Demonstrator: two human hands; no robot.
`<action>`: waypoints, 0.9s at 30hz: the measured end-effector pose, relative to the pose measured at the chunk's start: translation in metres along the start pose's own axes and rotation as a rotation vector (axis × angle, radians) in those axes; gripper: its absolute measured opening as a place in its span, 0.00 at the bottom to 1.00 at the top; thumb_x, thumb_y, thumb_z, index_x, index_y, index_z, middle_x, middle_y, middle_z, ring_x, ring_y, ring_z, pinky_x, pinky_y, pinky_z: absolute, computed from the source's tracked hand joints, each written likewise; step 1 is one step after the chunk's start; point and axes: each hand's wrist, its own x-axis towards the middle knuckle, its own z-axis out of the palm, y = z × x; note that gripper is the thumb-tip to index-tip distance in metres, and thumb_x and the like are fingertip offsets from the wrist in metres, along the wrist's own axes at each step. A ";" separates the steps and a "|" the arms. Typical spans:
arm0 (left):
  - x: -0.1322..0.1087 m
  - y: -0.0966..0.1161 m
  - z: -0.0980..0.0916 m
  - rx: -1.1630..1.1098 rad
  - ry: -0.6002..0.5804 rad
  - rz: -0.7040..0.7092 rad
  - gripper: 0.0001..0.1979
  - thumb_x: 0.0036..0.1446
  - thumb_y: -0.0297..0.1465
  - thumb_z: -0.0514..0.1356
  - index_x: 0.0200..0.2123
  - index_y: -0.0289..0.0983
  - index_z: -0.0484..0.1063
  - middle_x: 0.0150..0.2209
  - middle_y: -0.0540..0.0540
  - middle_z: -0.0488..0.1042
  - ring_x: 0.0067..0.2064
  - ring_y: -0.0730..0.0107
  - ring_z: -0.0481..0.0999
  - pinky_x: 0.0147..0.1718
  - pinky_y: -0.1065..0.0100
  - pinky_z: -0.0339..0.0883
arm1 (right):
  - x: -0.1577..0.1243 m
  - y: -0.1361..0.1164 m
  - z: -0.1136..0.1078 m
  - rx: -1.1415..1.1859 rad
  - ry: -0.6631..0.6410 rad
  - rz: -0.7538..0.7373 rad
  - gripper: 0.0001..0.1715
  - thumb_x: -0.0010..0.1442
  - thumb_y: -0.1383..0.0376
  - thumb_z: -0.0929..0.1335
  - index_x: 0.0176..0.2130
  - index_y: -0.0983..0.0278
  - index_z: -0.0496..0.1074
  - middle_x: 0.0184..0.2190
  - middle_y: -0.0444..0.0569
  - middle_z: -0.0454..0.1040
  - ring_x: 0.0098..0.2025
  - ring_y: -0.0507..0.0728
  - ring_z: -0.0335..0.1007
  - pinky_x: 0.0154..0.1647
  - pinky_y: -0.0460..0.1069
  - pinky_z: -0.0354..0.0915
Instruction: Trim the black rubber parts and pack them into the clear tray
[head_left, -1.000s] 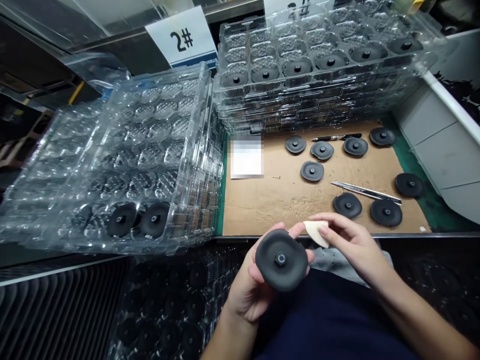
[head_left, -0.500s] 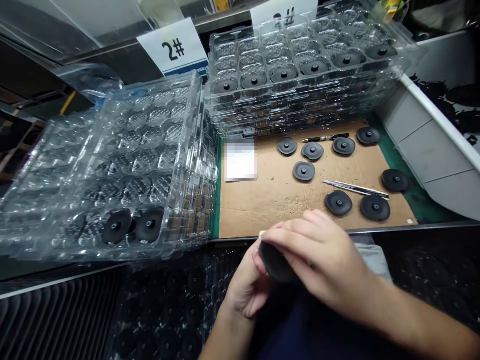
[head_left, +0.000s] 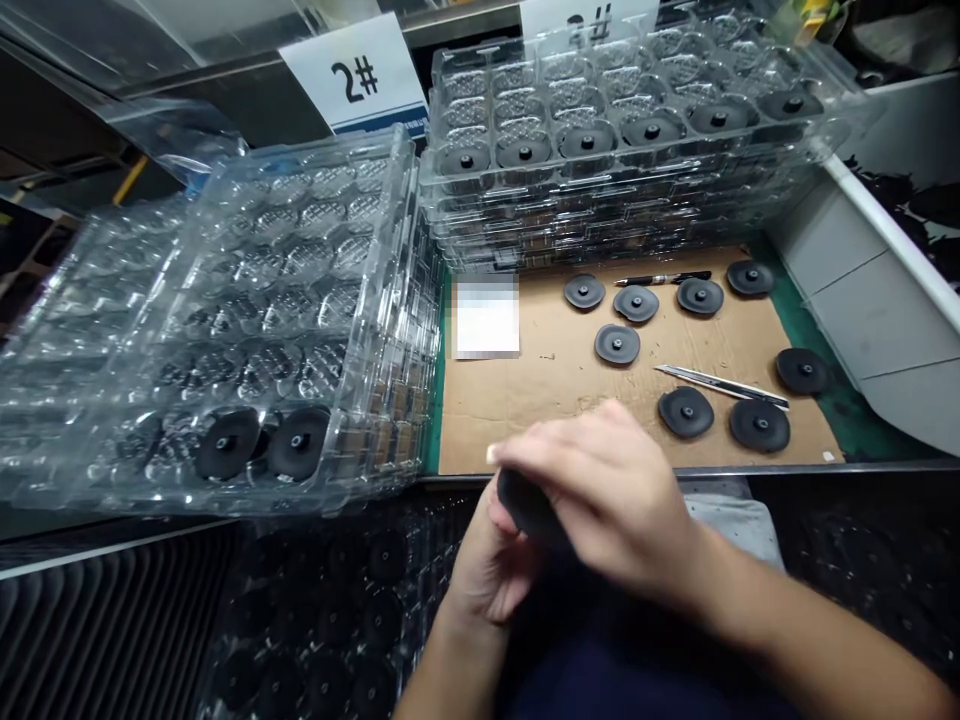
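Close to the front edge of the bench, my left hand (head_left: 487,565) grips a black rounded disc (head_left: 529,503) from the left and below. My right hand (head_left: 611,485) closes over the same disc from above and the right, hiding much of it. The disc is tilted, so its face cannot be made out well. Several like discs lie on the cardboard sheet (head_left: 517,420) beyond my hands, one of them a black disc (head_left: 685,411) near my right hand. Beside it rest a slim metal knife or blade (head_left: 720,385) and a black pen (head_left: 662,279).
Stacked clear plastic trays stand left (head_left: 382,300) and at the back (head_left: 510,215), with black discs in their front pockets. A white paper (head_left: 487,325) lies on the cardboard. A grey bin wall (head_left: 855,270) bounds the right. Below left are more trayed discs (head_left: 330,620).
Both hands have shifted slightly left with the disc, which has turned to show a narrower side. The whole view has moved a little; the discs on the cardboard stay put.
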 end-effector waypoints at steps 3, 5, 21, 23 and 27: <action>-0.001 0.005 -0.005 -0.040 -0.002 0.075 0.33 0.43 0.43 0.67 0.53 0.42 0.67 0.52 0.44 0.73 0.54 0.57 0.71 0.52 0.65 0.65 | 0.008 0.023 0.008 0.157 -0.029 0.173 0.12 0.64 0.68 0.62 0.45 0.60 0.72 0.39 0.43 0.76 0.38 0.51 0.70 0.39 0.48 0.58; -0.001 0.010 -0.009 -0.090 -0.061 0.079 0.31 0.47 0.43 0.65 0.55 0.44 0.66 0.56 0.43 0.70 0.52 0.58 0.73 0.52 0.65 0.65 | 0.008 0.047 0.020 0.154 -0.063 0.336 0.12 0.64 0.64 0.62 0.45 0.59 0.72 0.38 0.43 0.76 0.34 0.51 0.69 0.34 0.46 0.60; 0.004 0.018 -0.020 0.311 -0.075 0.332 0.28 0.53 0.48 0.57 0.56 0.50 0.61 0.50 0.45 0.72 0.44 0.60 0.77 0.43 0.61 0.70 | -0.069 0.067 0.060 0.165 -0.155 0.363 0.14 0.63 0.67 0.60 0.45 0.60 0.71 0.46 0.51 0.71 0.50 0.58 0.66 0.50 0.56 0.64; 0.009 0.016 -0.023 0.787 -0.018 0.569 0.35 0.47 0.37 0.66 0.58 0.51 0.57 0.53 0.44 0.70 0.51 0.56 0.72 0.50 0.56 0.63 | -0.075 0.066 0.057 0.201 -0.109 0.408 0.13 0.63 0.67 0.61 0.44 0.61 0.72 0.43 0.51 0.73 0.48 0.58 0.67 0.48 0.55 0.65; 0.013 0.014 -0.023 1.336 -0.043 0.738 0.51 0.45 0.25 0.68 0.63 0.47 0.37 0.54 0.38 0.68 0.53 0.56 0.68 0.51 0.55 0.59 | -0.076 0.068 0.043 0.197 -0.015 0.466 0.11 0.63 0.67 0.62 0.42 0.61 0.73 0.41 0.50 0.74 0.46 0.57 0.69 0.46 0.52 0.66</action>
